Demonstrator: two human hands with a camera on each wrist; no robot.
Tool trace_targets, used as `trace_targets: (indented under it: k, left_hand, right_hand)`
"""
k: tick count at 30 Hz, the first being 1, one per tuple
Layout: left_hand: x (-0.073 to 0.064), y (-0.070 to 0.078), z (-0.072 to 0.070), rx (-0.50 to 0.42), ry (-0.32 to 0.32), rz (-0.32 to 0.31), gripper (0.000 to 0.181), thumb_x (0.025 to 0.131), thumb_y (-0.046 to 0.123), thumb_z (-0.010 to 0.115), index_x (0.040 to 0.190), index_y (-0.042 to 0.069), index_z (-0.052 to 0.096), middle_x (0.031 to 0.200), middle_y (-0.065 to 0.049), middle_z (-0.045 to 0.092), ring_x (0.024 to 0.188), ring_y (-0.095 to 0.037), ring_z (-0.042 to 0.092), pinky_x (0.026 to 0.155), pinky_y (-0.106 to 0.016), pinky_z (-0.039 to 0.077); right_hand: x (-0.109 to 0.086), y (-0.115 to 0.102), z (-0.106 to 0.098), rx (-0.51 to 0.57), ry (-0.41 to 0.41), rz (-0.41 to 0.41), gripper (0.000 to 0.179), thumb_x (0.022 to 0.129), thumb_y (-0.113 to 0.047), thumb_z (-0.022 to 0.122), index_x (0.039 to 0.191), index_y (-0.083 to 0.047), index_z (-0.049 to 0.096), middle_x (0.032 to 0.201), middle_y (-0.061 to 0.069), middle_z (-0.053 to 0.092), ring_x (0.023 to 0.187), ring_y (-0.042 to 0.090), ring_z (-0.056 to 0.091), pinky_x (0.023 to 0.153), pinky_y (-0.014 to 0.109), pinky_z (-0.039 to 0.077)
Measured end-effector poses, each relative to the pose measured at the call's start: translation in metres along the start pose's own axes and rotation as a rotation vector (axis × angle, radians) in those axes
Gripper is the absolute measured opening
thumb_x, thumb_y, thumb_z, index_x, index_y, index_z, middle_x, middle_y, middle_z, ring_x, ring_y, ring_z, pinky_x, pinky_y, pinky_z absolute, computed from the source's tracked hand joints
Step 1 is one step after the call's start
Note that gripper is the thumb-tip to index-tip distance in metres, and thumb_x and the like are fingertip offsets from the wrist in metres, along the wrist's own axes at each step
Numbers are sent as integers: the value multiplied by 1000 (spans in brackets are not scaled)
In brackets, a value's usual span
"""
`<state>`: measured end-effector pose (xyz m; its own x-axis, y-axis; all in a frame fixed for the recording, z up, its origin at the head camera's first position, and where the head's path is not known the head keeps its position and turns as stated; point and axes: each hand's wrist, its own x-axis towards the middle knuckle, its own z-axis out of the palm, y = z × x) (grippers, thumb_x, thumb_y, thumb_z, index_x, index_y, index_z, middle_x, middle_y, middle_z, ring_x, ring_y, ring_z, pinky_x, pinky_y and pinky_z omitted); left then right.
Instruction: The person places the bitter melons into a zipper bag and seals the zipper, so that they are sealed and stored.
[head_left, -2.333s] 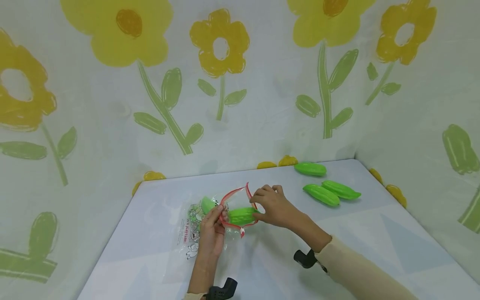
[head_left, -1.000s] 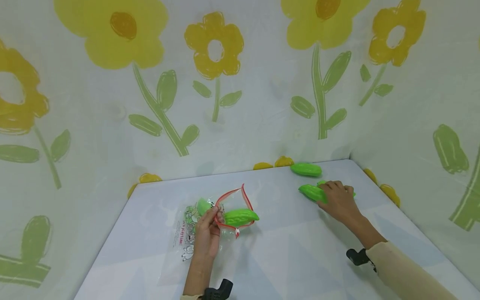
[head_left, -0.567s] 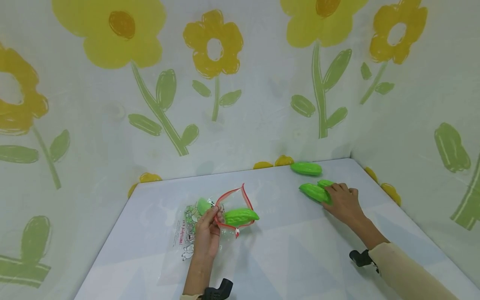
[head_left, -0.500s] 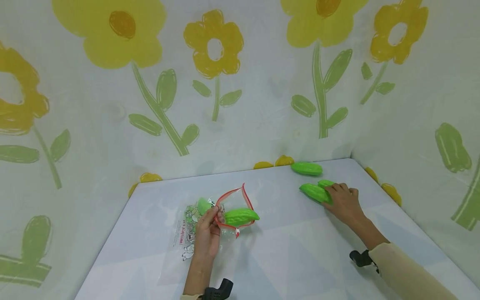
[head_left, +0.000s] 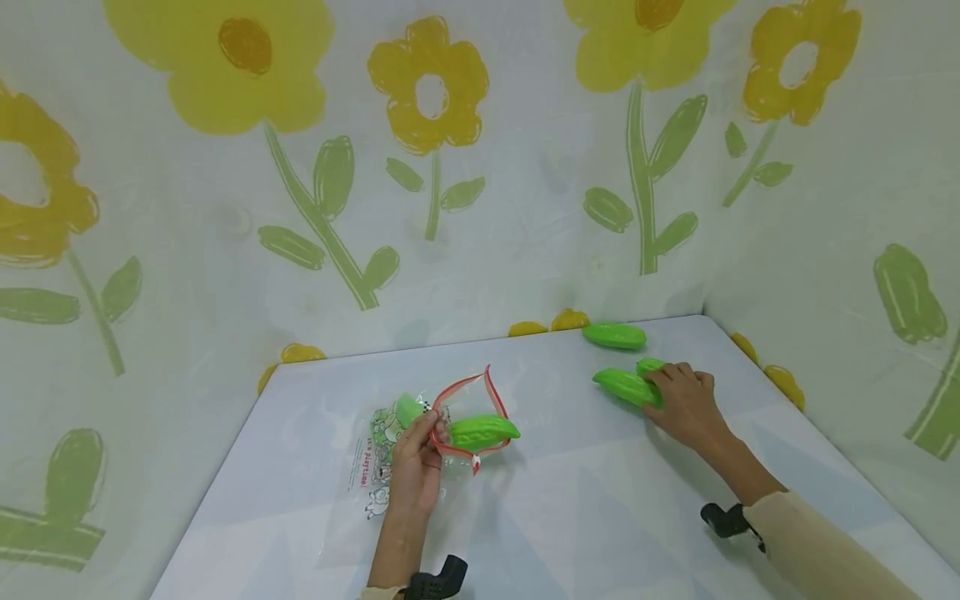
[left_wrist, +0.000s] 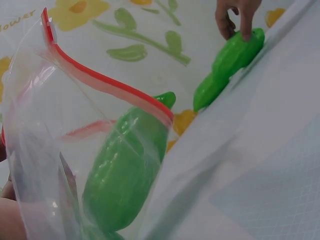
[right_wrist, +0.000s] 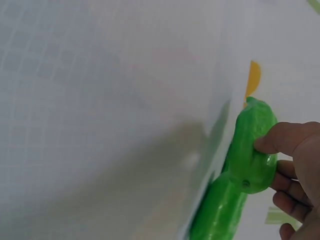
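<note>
Right wrist cam shows right hand (right_wrist: pixel 306 157) pinching front gourd (right_wrist: pixel 244 155) at tabletop (head_left: pixel 585 517) right, thumb to fingers; head cam mostly hides that. Head cam alone clearly shows left hand (head_left: pixel 418 467) pinching bag (head_left: pixel 375 471), bagged gourd (head_left: pixel 483 432) poking out.

Soft, even light fills the head view — moderately bright, with faint, diffuse shadows on the table (head_left: pixel 585 508) beside the clear bag (head_left: pixel 381 454) and near the right hand (head_left: pixel 686 404). Both wrist views are dimmer and greyer, fine detail soft. Whitish glints streak the bag in the left one; in the right — a broad, blurry-edged shadow, plus small highlights on a glossy green gourd (right_wrist: pixel 250 142).
</note>
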<state>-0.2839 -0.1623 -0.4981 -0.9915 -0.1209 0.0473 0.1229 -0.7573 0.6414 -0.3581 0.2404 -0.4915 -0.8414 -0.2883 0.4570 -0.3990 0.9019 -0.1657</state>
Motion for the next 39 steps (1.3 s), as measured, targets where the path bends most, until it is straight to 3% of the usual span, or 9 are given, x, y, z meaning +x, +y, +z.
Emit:
trace_targets:
  k: [8,18,39]
  left_hand:
    - [0,-1,0,10,5,3,11,98,7,63,89,3,66,78,-4,63,67,-10,59,64,-18,53]
    - [0,1,-1,6,3,-5,12,99,8,63,89,3,68,78,-5,63,68,-11,60,65,-19,54]
    - [-2,1,2,-4,12,-4,11,99,6,61,90,3,67,79,-5,63,70,-10,60,65,-18,54]
  right_hand:
    - [2,-26,-16,84,15,-85,40,75,-9,84,111,-2,68,111,14,65,108,37,52,88,65,33]
    - [7,-65,-22,143,53,-227,39,72,-10,87,107,-8,70,105,4,66,103,27,55,85,55,35]
    - [15,-122,-31,268,-53,-408,37,76,-14,85,109,-16,69,108,-5,64,109,16,53,90,47,32]
